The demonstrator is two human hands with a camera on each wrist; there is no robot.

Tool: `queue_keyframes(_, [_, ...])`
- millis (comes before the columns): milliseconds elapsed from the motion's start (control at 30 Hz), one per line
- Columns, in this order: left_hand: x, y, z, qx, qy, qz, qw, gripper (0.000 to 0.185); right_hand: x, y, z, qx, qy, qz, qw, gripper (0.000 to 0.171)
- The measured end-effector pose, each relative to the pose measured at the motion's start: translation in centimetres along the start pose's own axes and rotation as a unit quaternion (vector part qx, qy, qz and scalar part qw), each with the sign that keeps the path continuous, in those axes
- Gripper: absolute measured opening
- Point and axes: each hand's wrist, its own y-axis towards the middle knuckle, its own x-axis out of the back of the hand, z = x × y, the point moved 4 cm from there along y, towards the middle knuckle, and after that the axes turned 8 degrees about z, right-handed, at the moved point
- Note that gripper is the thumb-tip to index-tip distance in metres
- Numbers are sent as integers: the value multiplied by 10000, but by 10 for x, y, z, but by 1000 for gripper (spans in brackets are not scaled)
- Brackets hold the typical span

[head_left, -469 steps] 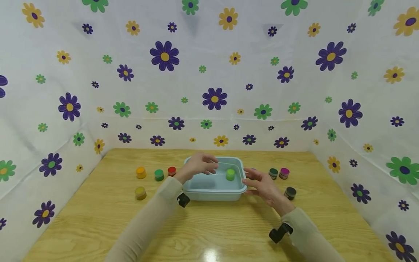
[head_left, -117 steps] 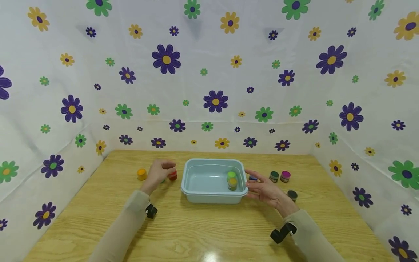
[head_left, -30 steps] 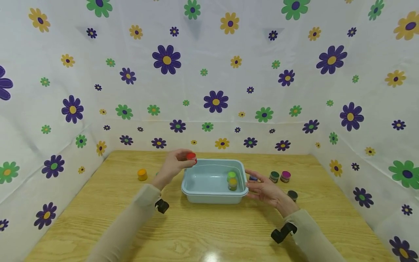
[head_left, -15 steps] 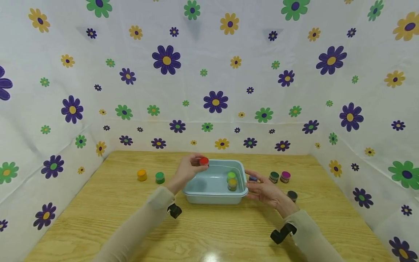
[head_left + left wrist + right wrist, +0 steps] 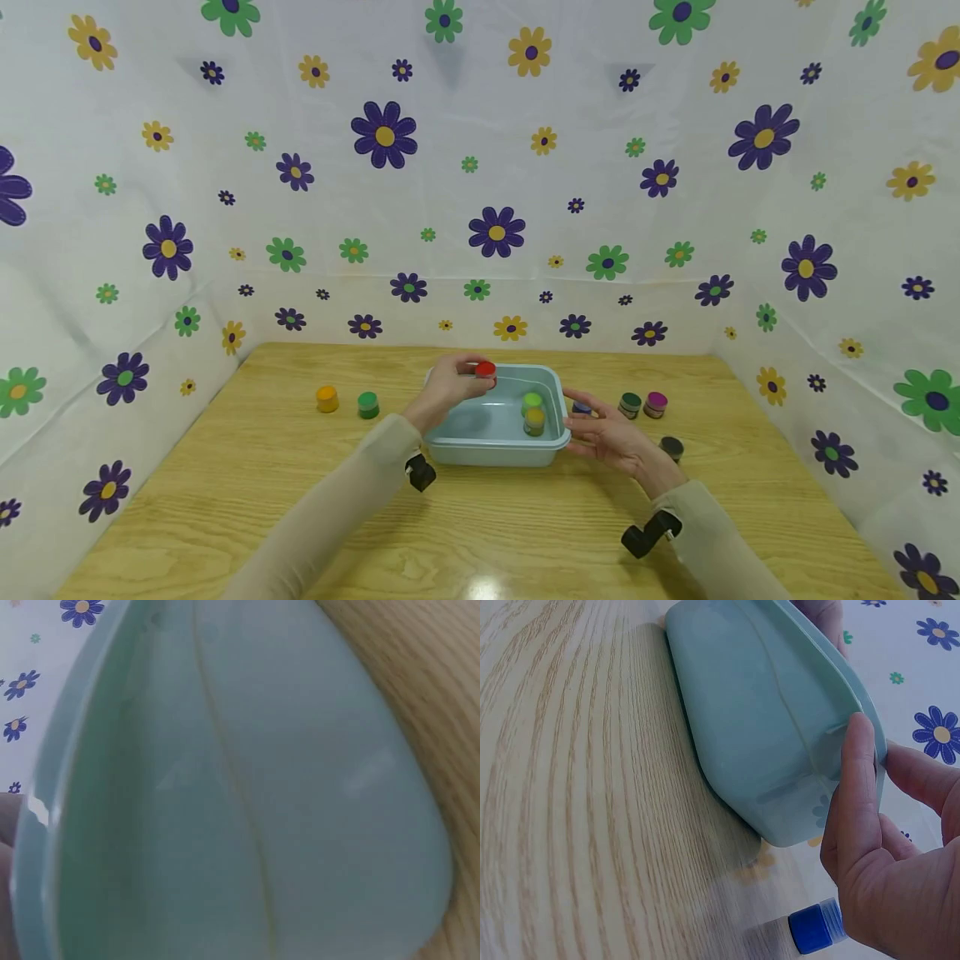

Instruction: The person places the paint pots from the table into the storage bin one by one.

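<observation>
In the head view my left hand [image 5: 450,387] pinches a small red paint jar [image 5: 486,369] by its side, above the left part of a pale blue plastic basin [image 5: 487,456]. A light green jar [image 5: 532,403] and a mustard-yellow jar [image 5: 534,422] sit together inside, toward the right end. My right hand [image 5: 618,437] holds the basin's right rim; the right wrist view shows its fingertips [image 5: 859,727] against the rim. The left wrist view is mostly filled by the basin [image 5: 330,772], with a bit of left hand [image 5: 6,877] at the left edge and the red jar out of sight.
Orange [image 5: 327,399] and green [image 5: 367,405] jars stand left of the basin. On the right are dark green [image 5: 630,405], magenta [image 5: 656,404] and black [image 5: 672,448] jars, plus a blue jar [image 5: 814,928] beside the right hand. A flowered cloth [image 5: 450,183] encloses the wooden table [image 5: 480,517].
Earlier the mustard-yellow jar stood on the table; now it is in the basin. My left hand has lifted the red jar from the table and carried it right, over the basin. The right hand stays put.
</observation>
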Motion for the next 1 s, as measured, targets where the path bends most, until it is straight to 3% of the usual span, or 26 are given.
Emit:
queue_keyframes(167, [-14,6,-1,52,-164,206,9996,43,1,-1,0,-7,-26,-31,10000,71])
queue_keyframes(367, [-26,10,2,94,-23,444,9990,40,1,0,0,-12,29,-4,10000,73])
queue_keyframes(633, [-33,17,2,286,126,460,9985,38,1,0,1,1,4,-25,10000,71])
queue_keyframes(1000, [-39,17,14,465,434,630,9960,37,1,1,0,3,-46,19,10000,72])
